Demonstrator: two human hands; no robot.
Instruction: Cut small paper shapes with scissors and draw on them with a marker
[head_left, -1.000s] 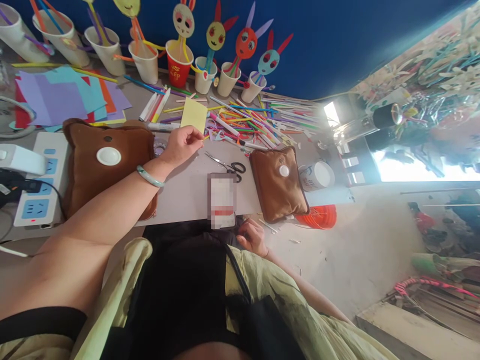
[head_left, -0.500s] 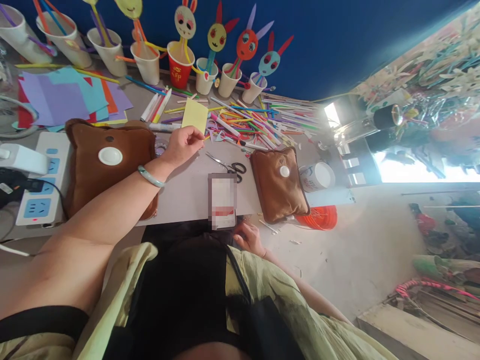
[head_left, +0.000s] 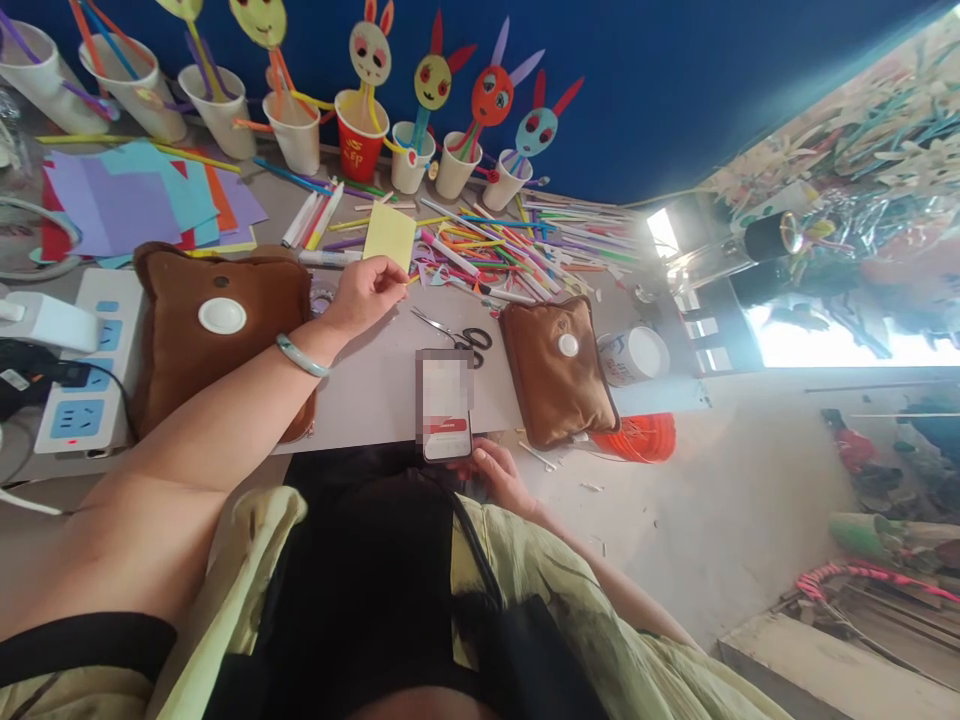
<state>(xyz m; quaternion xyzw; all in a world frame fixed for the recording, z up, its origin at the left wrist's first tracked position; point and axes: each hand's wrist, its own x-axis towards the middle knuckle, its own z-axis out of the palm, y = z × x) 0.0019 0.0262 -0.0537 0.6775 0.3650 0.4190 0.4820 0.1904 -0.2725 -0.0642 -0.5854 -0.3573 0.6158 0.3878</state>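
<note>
My left hand has its fingers pinched together at the lower edge of a yellow sheet of paper, which sticks out above the knuckles over the markers. At the table's front edge, the lower end of a phone juts out over my lap. My right hand is at its bottom right corner, thumb beside it and fingers partly hidden beneath it. Black-handled scissors lie just above the phone, with their blades towards my left hand.
Brown cushion-like pouches lie left and right. Behind are coloured sticks, colored paper and several cups with face puppets, one cup red. A power strip is far left; a white tub stands right.
My right hand has shifted slightly, with its fingers further under the phone's lower edge. A red bar on the phone's screen shows more clearly. My left hand has hardly moved.
</note>
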